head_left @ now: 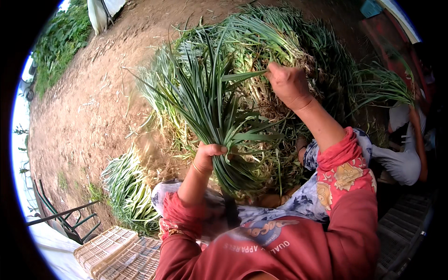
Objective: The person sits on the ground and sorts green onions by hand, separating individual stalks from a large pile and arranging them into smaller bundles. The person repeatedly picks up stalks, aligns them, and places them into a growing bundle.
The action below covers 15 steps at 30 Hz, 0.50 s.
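Observation:
My left hand (207, 157) is wrapped round a thick bunch of leek-like greens (210, 105), its thumb lying across the stems. The long flat green leaves fan upward and away from me, while the lower end of the bunch hangs over my lap. Up and to the right, my right hand (290, 86) is closed in a pinch on the tip of a single leaf (245, 75), stretched sideways from the bunch. Behind lies a large heap of the same greens (266, 37), with pale stalks and brown roots showing.
A smaller stack of greens (130, 186) lies on bare soil (79, 135) to the left. Woven plastic crates (126, 259) stand at lower left, near a dark metal frame (65, 217). At right, another person (408, 154) holds a bunch of greens (389, 86).

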{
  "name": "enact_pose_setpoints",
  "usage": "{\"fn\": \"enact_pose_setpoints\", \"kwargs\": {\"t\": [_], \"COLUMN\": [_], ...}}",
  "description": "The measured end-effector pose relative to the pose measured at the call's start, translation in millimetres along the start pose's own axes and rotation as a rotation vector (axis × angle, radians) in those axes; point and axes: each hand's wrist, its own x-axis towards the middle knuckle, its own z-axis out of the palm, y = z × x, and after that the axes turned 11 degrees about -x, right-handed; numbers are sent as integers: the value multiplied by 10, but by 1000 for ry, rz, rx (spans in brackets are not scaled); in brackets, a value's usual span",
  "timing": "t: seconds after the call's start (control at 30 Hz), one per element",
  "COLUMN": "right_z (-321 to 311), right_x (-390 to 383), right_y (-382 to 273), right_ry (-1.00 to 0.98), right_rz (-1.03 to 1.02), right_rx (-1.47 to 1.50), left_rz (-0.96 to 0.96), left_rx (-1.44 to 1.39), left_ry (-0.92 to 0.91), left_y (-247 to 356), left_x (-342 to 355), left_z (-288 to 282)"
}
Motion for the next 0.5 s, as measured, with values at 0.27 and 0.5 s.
{"fn": "enact_pose_setpoints", "kwargs": {"t": [0.27, 0.5], "right_z": [-322, -66], "right_x": [103, -30], "right_y": [-79, -355], "right_ry": [-172, -449], "right_rz": [79, 425], "right_rx": [198, 1026], "left_rz": [27, -84], "left_rx": [61, 94], "left_ry": [-74, -119], "left_y": [39, -81], "left_x": [-23, 52], "left_z": [-82, -102]}}
